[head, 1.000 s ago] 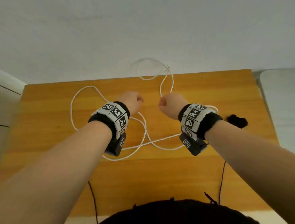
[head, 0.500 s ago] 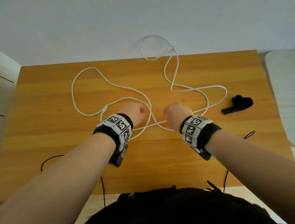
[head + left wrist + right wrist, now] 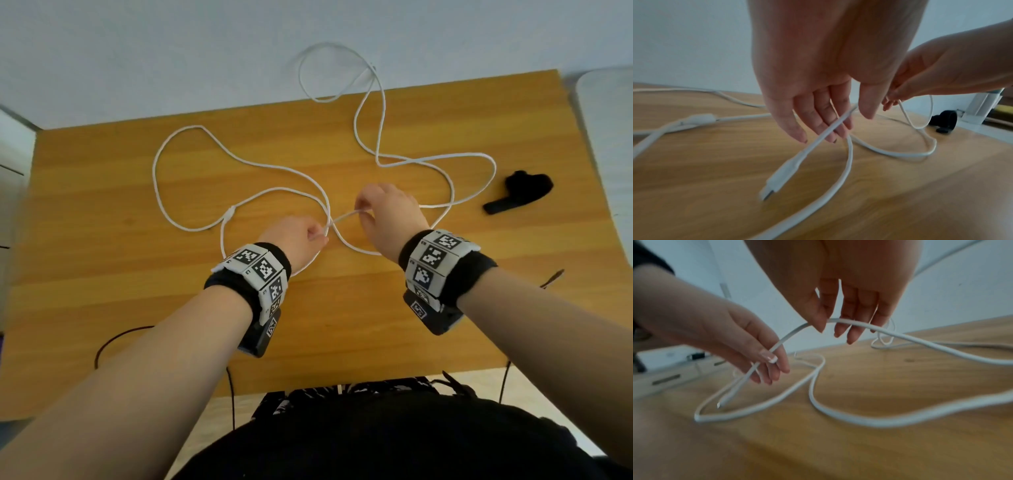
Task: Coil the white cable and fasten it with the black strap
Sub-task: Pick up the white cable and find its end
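Observation:
A long white cable [image 3: 239, 161] sprawls in loose loops over the wooden table [image 3: 102, 274], and its far loop hangs past the back edge. My left hand [image 3: 320, 236] pinches the cable close to its plug end [image 3: 781, 177], which dangles just above the wood. My right hand [image 3: 364, 212] pinches the same stretch a little further along, thumb against fingers [image 3: 840, 331]. The short span between the hands is lifted off the table. The black strap [image 3: 520, 192] lies at the right, curled at one end, well clear of both hands.
A white inline connector [image 3: 230, 214] sits on the cable left of my left hand. A white drawer unit [image 3: 13, 164] flanks the table's left side, a pale grey surface [image 3: 609, 137] its right. Thin dark wires [image 3: 113, 342] trail over the near edge.
Both hands were curled fists beside the cable; now each pinches it and a short stretch is raised between them. The right hand has moved forward. The view has tilted down.

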Demonstrator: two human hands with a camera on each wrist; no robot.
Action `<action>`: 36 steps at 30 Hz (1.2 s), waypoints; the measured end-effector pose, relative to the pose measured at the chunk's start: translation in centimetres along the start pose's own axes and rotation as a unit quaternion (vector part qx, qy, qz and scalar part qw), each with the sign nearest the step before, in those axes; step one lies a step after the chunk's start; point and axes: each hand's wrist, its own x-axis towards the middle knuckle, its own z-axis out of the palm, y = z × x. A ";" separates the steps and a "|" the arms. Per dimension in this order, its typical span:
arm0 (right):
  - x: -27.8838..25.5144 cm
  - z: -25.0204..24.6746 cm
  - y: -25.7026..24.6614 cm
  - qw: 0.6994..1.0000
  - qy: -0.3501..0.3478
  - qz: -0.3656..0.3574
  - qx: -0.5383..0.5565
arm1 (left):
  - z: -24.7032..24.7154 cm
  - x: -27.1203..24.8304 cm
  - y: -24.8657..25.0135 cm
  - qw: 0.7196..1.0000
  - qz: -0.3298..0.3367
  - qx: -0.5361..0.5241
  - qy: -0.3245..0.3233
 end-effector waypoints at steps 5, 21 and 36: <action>-0.5 -2.8 -2.2 0.986 0.088 0.011 0.143 | -2.2 -1.0 1.7 0.990 0.040 -0.130 0.033; -4.1 -2.3 -5.4 0.959 0.030 0.124 0.253 | -9.0 -7.0 1.9 0.791 0.041 -0.610 0.016; -4.2 -1.5 -7.0 0.956 -0.063 0.121 0.259 | -10.1 -9.2 2.5 0.705 0.080 -0.704 -0.021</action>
